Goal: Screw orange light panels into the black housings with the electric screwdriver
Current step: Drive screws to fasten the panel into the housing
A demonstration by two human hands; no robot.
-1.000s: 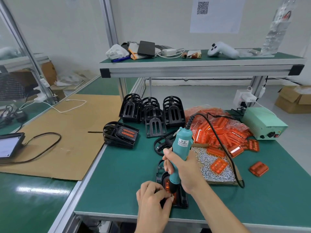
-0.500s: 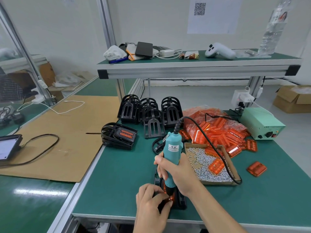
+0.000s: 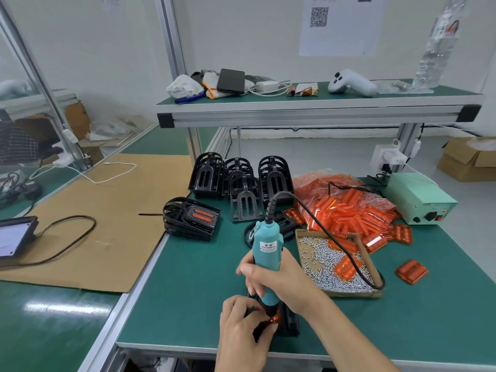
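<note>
Orange light panel (image 3: 273, 319) down in the black housing (image 3: 291, 324), right under the left fingers (image 3: 264, 330) at the near edge of the green surface (image 3: 188, 277). Mostly hidden, only a glowing sliver showing. Likely light, stiff, brittle plastic, smooth enough to slide, so best pinned flat at its edge, clear of the screw hole. Left hand (image 3: 241, 328) curled in, fingertips pinching at the panel beside the bit. Right hand (image 3: 279, 280) wrapped tight round the teal electric screwdriver (image 3: 267, 261), low on the barrel, a sensible grip for pushing straight down. Tool's long axis nearly upright, tipped a touch away, bit pointing down into the panel, black cord (image 3: 322, 232) trailing off the top over the tray of screws (image 3: 335, 264) beyond the right fingers. Housing's long axis seemingly running away from the body; hard to confirm under both hands. Spare panels (image 3: 349, 210) heaped well beyond, empty housings (image 3: 241, 181) farther back.
</note>
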